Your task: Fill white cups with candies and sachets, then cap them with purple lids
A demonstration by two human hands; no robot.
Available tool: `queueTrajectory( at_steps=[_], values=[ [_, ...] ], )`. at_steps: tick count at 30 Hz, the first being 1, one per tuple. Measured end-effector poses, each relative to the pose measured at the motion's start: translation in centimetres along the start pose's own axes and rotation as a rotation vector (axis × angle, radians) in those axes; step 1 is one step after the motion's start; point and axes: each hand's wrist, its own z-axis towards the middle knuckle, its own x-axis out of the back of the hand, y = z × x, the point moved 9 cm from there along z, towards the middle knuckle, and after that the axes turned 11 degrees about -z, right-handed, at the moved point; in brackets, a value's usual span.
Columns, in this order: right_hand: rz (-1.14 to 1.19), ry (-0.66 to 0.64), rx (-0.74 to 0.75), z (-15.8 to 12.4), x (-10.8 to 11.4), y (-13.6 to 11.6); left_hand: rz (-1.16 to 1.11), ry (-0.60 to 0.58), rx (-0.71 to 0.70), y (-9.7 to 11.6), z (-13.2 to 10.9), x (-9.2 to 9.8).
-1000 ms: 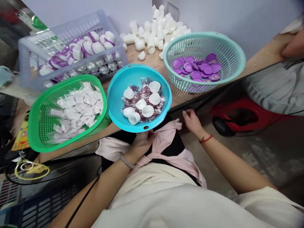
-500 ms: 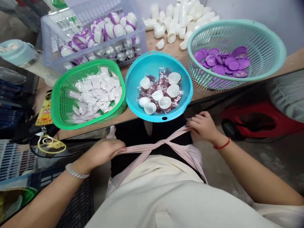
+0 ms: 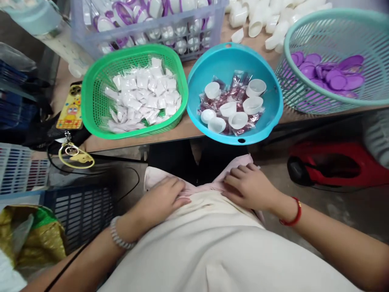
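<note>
A pink cloth (image 3: 158, 177) lies around my waist and over my lap, below my cream top (image 3: 212, 239). My left hand (image 3: 165, 197) rests on the cloth's left part, its thumb apart from the fingers. On the right side, my right hand (image 3: 251, 184) lies on the cloth with fingers bent and spread, the thumb set apart. Both hands cover part of the cloth, so its knot is hardly visible. In front of them, on the table edge, stands a blue bowl (image 3: 194, 121) with small white cups (image 3: 238, 120) on dark red packets (image 3: 223, 99).
Left of the bowl is a green basket (image 3: 86, 101) of white packets (image 3: 139, 97); behind it, a lavender crate (image 3: 146, 34) of white-and-purple pieces. A teal basket (image 3: 304, 24) holds purple discs (image 3: 337, 79). A phone (image 3: 70, 109) lies left. A red object (image 3: 328, 162) sits below right.
Both hands have let go of the stretched ends of the knotted pink cloth and moved inward onto my lap. The view has tilted down, so the table's things appear higher and further right.
</note>
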Motion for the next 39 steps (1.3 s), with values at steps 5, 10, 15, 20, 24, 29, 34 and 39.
queueTrajectory(
  at_steps=[5, 10, 15, 20, 24, 29, 34, 39],
  values=[
    [0.14, -0.062, 0.002, -1.5, -1.0, -2.6, -0.034, -0.016, 0.015, 0.8, -1.0, -0.8],
    [0.172, -0.149, 0.161, -2.4, -2.0, -5.1, -0.208, -0.191, -0.131, 2.5, -2.5, -2.3],
    [0.033, -0.226, -0.199, -0.2, -3.0, -1.0, -0.189, 0.098, 0.117, -0.1, -0.9, 1.2],
    [0.06, -0.258, -0.187, 1.3, -2.9, -0.9, -0.193, 0.087, 0.143, -1.0, 0.5, 3.2],
    [0.243, -0.182, -0.483, -1.5, -2.3, 3.1, -0.262, 0.069, 0.036, 1.0, 2.7, 3.0],
    [0.521, -0.157, -0.96, -7.1, -5.9, 11.8, -0.45, 0.119, -0.068, 5.3, 9.0, 0.8],
    [1.036, 0.022, -1.065, -7.6, -10.0, 13.5, -0.709, 0.136, -0.029, 6.2, 13.6, -1.5],
    [1.368, 0.451, -1.119, -6.2, -9.9, 15.3, -1.094, 0.165, 0.14, 2.9, 14.9, -2.1]
  ],
)
